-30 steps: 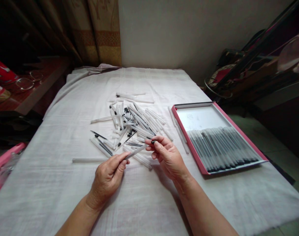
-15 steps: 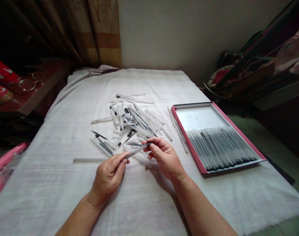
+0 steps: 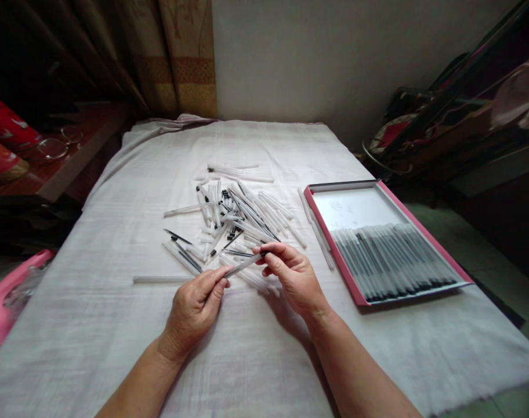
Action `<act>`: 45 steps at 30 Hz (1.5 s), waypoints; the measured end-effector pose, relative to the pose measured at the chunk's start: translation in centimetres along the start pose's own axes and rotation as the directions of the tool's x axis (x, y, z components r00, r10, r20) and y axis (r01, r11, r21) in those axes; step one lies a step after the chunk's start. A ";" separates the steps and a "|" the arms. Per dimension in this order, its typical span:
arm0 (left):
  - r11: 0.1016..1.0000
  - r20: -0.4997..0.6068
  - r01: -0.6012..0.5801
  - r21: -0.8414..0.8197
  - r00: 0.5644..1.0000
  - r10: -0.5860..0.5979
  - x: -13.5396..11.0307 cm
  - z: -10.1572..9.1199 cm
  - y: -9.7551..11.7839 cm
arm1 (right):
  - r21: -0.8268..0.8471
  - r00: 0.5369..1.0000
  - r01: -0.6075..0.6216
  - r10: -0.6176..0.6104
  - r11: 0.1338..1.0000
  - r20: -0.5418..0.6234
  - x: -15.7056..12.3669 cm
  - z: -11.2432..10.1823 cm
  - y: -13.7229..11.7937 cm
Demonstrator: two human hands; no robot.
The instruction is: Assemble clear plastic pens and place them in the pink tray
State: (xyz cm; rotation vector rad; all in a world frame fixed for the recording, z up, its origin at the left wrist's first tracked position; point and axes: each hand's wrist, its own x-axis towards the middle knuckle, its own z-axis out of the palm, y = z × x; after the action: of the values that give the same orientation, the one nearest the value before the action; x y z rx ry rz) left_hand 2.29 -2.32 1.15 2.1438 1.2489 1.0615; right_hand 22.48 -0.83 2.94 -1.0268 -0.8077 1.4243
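Observation:
Between my two hands is a translucent pen [image 3: 243,266] with a dark inside, tilted up toward the right. My left hand [image 3: 198,306] is closed on its lower left end. At the upper right end, the fingers of my right hand [image 3: 293,278] pinch a black tip; whether that is a cap or a plug I cannot make out. Just beyond my hands lies a loose heap of clear pen barrels [image 3: 264,212], dark refills [image 3: 252,210] and small black pieces [image 3: 231,237]. One barrel [image 3: 160,280] lies beside my left hand.
On the right, a shallow pink-edged box [image 3: 334,249] holds a row of pens [image 3: 390,261] with black ends. Two thin barrels [image 3: 319,235] lie along its left side. A white cloth [image 3: 256,360] covers the table. Glasses [image 3: 53,148] rest on a side table at the left.
Both hands hold the pen in nearly the same pose. The whole view has shifted very slightly; the heap and the box look unchanged.

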 end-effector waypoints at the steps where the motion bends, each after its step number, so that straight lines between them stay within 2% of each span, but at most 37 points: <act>1: 1.000 0.002 -0.001 0.000 1.000 0.001 0.0 0.0 0.0 | -0.018 1.000 0.014 -0.014 1.000 -0.001 0.0 0.0 0.0; 9: 0.999 0.005 -0.036 0.022 0.999 0.036 0.1 0.0 -0.1 | -0.132 0.999 0.045 -0.044 0.990 0.005 0.1 -0.2 0.2; 12: 0.997 -0.009 -0.063 0.036 0.998 0.063 0.0 0.1 -0.3 | -0.234 0.998 0.064 -0.065 0.970 0.005 0.2 -0.5 0.5; 17: 0.991 0.004 -0.089 0.096 0.996 0.089 -0.1 0.1 -0.3 | -0.528 0.981 0.186 -0.185 0.829 0.056 0.3 -1.5 0.7; 21: 0.990 0.023 -0.092 0.111 0.996 0.090 0.0 0.0 -0.2 | -0.610 0.976 0.211 -0.197 0.763 0.092 0.3 -1.9 0.5; 25: 0.983 0.043 -0.129 0.128 0.991 0.124 0.1 -0.1 -0.1 | -0.726 0.964 0.248 -0.238 0.641 0.119 0.5 -2.2 0.4; 27: 0.982 0.046 -0.139 0.131 0.990 0.134 0.1 -0.1 -0.1 | -0.737 0.966 0.251 -0.218 0.627 0.143 0.6 -2.5 0.4; 32: 0.986 0.018 -0.102 0.136 0.995 0.100 0.2 -0.2 -0.3 | -0.610 0.966 0.254 -0.164 0.751 0.200 0.4 -2.8 -0.1; 35: 0.986 0.005 -0.100 0.132 0.995 0.101 0.2 -0.3 -0.4 | -0.566 0.954 0.278 -0.157 0.776 0.255 0.3 -2.8 -0.4; 38: 0.986 0.006 -0.111 0.127 0.994 0.111 0.2 -0.2 -0.5 | -0.597 0.959 0.272 -0.157 0.755 0.237 0.3 -2.6 -0.3; 41: 0.984 0.017 -0.119 0.130 0.993 0.118 0.1 -0.2 -0.5 | -0.688 0.963 0.268 -0.175 0.674 0.205 0.3 -2.5 -0.2; 43: 0.984 0.022 -0.119 0.130 0.993 0.118 0.1 -0.2 -0.5 | -0.731 0.959 0.284 -0.186 0.620 0.215 0.3 -2.5 -0.3; 45: 0.984 0.023 -0.114 0.134 0.993 0.112 0.1 -0.2 -0.5 | -0.728 0.951 0.308 -0.196 0.613 0.238 0.3 -2.7 -0.4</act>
State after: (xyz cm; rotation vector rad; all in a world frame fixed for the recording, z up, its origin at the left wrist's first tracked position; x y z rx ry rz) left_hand 1.92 -1.94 0.93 2.3449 1.2366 1.0309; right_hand 25.10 -0.71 2.25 -1.3707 -1.6802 0.8880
